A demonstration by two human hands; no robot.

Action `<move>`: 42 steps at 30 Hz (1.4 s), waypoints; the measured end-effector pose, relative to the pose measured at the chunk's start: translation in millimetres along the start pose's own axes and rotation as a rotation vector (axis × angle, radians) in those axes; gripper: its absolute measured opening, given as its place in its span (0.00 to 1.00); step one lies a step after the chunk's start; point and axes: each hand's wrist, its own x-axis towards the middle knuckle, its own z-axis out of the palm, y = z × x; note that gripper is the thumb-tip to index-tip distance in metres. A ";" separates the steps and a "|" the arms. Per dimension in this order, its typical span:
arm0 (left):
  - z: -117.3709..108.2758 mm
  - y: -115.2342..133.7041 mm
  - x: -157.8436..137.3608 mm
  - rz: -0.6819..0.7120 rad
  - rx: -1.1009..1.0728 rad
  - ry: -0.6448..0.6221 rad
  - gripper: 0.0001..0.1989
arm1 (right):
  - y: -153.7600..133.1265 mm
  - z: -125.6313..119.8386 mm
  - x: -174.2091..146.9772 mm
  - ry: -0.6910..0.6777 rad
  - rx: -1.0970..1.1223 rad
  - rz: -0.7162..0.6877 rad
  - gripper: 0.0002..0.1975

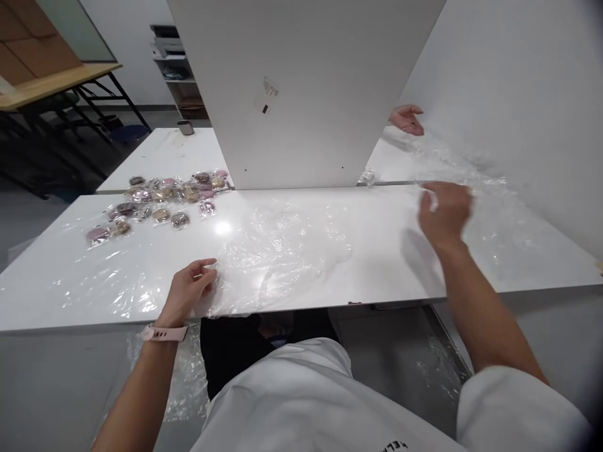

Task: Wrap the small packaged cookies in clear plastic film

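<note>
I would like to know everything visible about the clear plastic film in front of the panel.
The clear plastic film looks thin, colourless and crumpled, with shiny creases. It lies loosely spread on the white table, before the upright white panel, and reaches the table's near edge at lower left. The left hand is at its left side; whether it is gripped, I cannot tell.

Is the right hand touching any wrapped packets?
No, the right hand is over the right side of the table, while the wrapped packets lie on the left.
</note>
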 end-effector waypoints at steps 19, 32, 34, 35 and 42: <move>-60.4 94.5 -80.7 1.183 0.256 -0.497 0.07 | -55.0 -18.4 -6.3 0.010 1.294 0.012 0.12; -14.6 47.3 -53.3 0.642 0.551 -0.899 0.19 | 46.7 -34.5 -56.1 -0.260 0.203 0.392 0.09; 0.7 63.8 -45.7 0.616 0.452 -0.837 0.20 | 8.8 -43.1 -48.7 -0.178 0.114 0.152 0.11; 16.6 70.2 -40.3 0.638 0.405 -0.817 0.20 | -16.1 -40.7 -48.7 -0.237 0.167 0.019 0.12; 127.3 45.0 44.0 0.767 0.802 -0.627 0.31 | -130.3 55.5 -115.8 -0.676 0.268 -0.621 0.27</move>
